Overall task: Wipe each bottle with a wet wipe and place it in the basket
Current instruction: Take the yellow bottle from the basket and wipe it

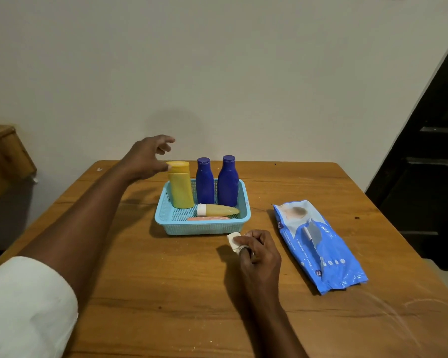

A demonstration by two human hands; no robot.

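Nearest the camera, a crumpled wet wipe (233, 241) is pinched in the curled fingers of the right hand (259, 253), which rests low on the wooden table (166, 293) just in front of the basket's near rim. To its right a blue pack of wipes (321, 246) lies flat, well apart from the basket. Beyond the wipe, the light blue basket (204, 227) is seen to hold every bottle in view: a pale yellow tube (217, 210) and a pink item (207, 218) lie on their sides at the front, while a yellow bottle (180, 186) and two dark blue bottles (204, 180) (228, 180) stand upright at the back. No bottle is seen on the table itself, so the placing is judged to be finished or nearly so. Farthest out, the left hand (148, 157) is held above and just left of the yellow bottle's cap, the arm stretched long across the table, a white sleeve (23, 306) rolled near the elbow. Its fingers are spread and loosely bent and nothing is held; the thumb appears to be at the cap's edge, though contact cannot be confirmed. If the bottle is being let go, the hand is best drawn up and away to the left, so that the tall bottle is not tipped against its blue neighbour. The wipe should be kept clear of the rim.
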